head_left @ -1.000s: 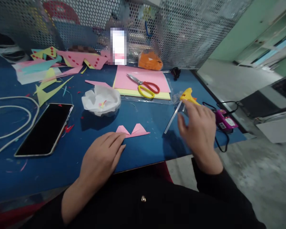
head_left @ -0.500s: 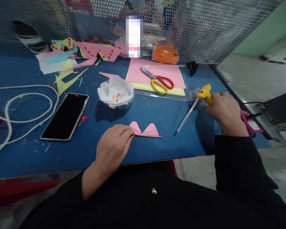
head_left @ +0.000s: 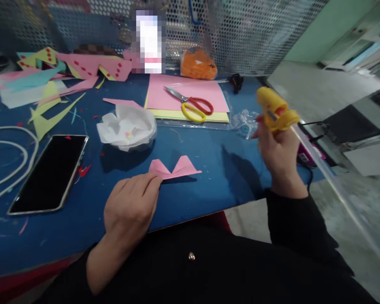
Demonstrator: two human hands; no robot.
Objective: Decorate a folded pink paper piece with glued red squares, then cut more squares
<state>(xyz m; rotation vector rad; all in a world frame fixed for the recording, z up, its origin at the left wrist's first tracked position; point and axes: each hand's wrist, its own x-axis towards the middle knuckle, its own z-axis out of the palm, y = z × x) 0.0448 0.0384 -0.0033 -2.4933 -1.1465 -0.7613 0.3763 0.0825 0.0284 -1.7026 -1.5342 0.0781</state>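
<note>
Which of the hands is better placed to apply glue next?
Probably the right hand: it grips the yellow glue gun, while the left hand holds the folded pink paper.

A dark-screened phone (head_left: 49, 175) lies beside a looped white cable (head_left: 37, 143) toward the left of the blue tabletop's (head_left: 190, 143) near edge. Scissors (head_left: 185, 99) with red and yellow handles rest on a stack of coloured paper (head_left: 158, 101), near a white-lined bowl (head_left: 120, 122) holding small scraps. Along the far edge, below a perforated metal panel (head_left: 240, 42), sit pink-and-yellow cutouts (head_left: 85, 67) and an orange packet (head_left: 198, 65), with a black cord (head_left: 236, 82) by the far right corner.
</note>
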